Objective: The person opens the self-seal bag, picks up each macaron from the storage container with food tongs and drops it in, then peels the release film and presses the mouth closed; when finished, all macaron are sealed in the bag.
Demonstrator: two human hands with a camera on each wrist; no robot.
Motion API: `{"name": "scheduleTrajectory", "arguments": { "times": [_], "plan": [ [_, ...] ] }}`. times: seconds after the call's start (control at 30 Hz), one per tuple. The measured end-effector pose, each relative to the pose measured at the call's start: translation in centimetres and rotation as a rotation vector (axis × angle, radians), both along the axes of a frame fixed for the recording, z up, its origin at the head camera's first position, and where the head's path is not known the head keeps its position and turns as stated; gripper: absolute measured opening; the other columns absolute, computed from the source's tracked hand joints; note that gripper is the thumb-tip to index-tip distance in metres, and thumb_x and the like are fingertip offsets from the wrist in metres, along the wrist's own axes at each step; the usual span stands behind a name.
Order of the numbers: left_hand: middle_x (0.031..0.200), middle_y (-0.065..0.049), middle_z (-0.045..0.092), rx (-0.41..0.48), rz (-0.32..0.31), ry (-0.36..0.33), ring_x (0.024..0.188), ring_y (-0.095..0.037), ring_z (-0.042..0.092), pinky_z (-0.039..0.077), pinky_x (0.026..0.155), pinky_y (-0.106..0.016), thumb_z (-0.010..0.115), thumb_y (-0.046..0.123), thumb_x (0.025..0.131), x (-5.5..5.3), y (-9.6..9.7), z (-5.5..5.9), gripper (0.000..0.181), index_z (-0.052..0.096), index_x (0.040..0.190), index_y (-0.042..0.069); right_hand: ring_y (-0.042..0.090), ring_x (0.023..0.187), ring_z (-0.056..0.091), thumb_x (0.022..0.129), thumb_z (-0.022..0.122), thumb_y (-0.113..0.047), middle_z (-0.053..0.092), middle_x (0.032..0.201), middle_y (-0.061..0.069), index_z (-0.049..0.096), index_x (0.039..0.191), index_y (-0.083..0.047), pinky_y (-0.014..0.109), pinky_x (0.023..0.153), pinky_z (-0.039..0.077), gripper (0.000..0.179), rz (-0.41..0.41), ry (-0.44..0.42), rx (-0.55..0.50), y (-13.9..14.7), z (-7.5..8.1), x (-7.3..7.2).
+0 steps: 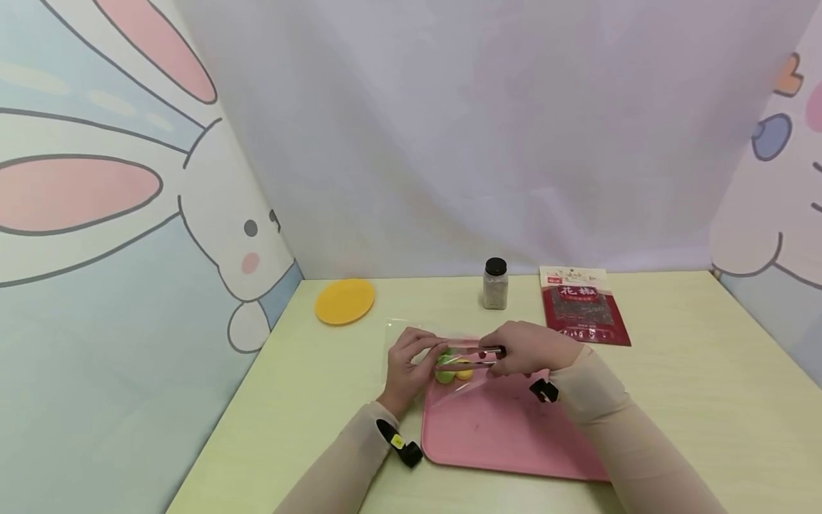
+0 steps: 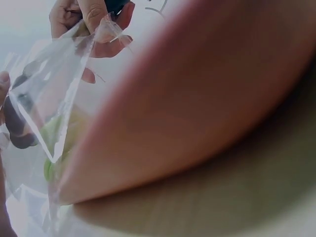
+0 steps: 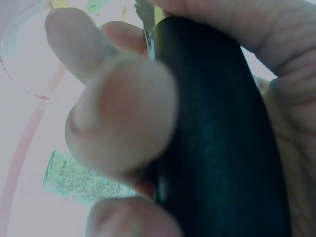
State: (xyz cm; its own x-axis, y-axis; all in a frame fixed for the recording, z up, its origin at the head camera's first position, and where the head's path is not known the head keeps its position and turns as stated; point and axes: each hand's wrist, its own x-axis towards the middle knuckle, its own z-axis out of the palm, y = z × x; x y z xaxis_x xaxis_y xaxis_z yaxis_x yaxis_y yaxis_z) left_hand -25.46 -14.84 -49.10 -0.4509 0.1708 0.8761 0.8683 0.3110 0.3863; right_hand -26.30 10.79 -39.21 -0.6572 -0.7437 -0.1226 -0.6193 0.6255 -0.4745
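My left hand point(image 1: 409, 364) pinches a clear plastic bag point(image 2: 69, 64) over the left part of a pink tray point(image 1: 507, 442). The right hand point(image 1: 529, 348) grips a tool by its thick black handle point(image 3: 217, 118). A bit of its metal part point(image 3: 147, 24) shows past the fingers, and the rest is hidden. The bag is drawn between the two hands, its edge up at the right fingers. Through the film show a green piece point(image 1: 444, 374) and a yellow piece point(image 1: 464, 373), with dark shapes point(image 2: 19, 118) beside them.
A yellow plate point(image 1: 345, 301) lies at the back left of the table. Behind the hands stands a seasoning jar point(image 1: 495, 285) with a black lid. To its right lies a red and white spice packet point(image 1: 584, 307). A pale curtain point(image 1: 462, 143) hangs behind the table.
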Motion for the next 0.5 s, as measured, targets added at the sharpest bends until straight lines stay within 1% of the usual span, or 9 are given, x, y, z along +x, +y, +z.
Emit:
{"name": "scheduleTrajectory", "arguments": {
  "times": [0.1, 0.27, 0.4, 0.5],
  "plan": [
    [0.095, -0.004, 0.069, -0.004, 0.006, -0.002, 0.091, -0.02, 0.062, 0.053, 0.078, -0.03, 0.078, -0.001, 0.085, -0.07, 0.01, 0.03, 0.018, 0.078, 0.101, 0.008, 0.009, 0.044, 0.052, 0.088, 0.077, -0.024, 0.062, 0.077, -0.007, 0.07, 0.113, -0.016, 0.03, 0.049, 0.048, 0.027, 0.003, -0.005, 0.004, -0.03, 0.13, 0.02],
    [0.094, -0.003, 0.069, -0.006, 0.001, -0.003, 0.09, -0.019, 0.062, 0.053, 0.077, -0.031, 0.077, 0.001, 0.087, -0.25, -0.01, -0.12, 0.017, 0.078, 0.101, 0.01, 0.008, 0.046, 0.052, 0.086, 0.078, -0.024, 0.061, 0.077, -0.007, 0.07, 0.12, -0.011, 0.03, 0.051, 0.048, 0.037, 0.014, -0.014, 0.011, -0.08, 0.24, 0.07],
    [0.094, -0.002, 0.07, -0.008, 0.002, -0.006, 0.089, -0.018, 0.062, 0.053, 0.077, -0.03, 0.077, 0.002, 0.087, -0.32, -0.07, -0.3, 0.016, 0.078, 0.101, 0.011, 0.008, 0.047, 0.052, 0.085, 0.078, -0.024, 0.061, 0.078, -0.008, 0.07, 0.12, -0.012, 0.03, 0.053, 0.048, 0.038, 0.004, 0.0, 0.028, -0.1, 0.05, 0.09],
    [0.094, -0.002, 0.07, -0.012, 0.0, 0.001, 0.089, -0.018, 0.062, 0.053, 0.077, -0.03, 0.077, 0.002, 0.087, -0.31, -0.07, -0.37, 0.016, 0.078, 0.1, 0.011, 0.009, 0.047, 0.052, 0.084, 0.079, -0.025, 0.061, 0.079, -0.008, 0.07, 0.122, -0.013, 0.031, 0.054, 0.048, 0.04, -0.009, -0.007, 0.038, -0.11, -0.12, 0.14]
  ]
}}
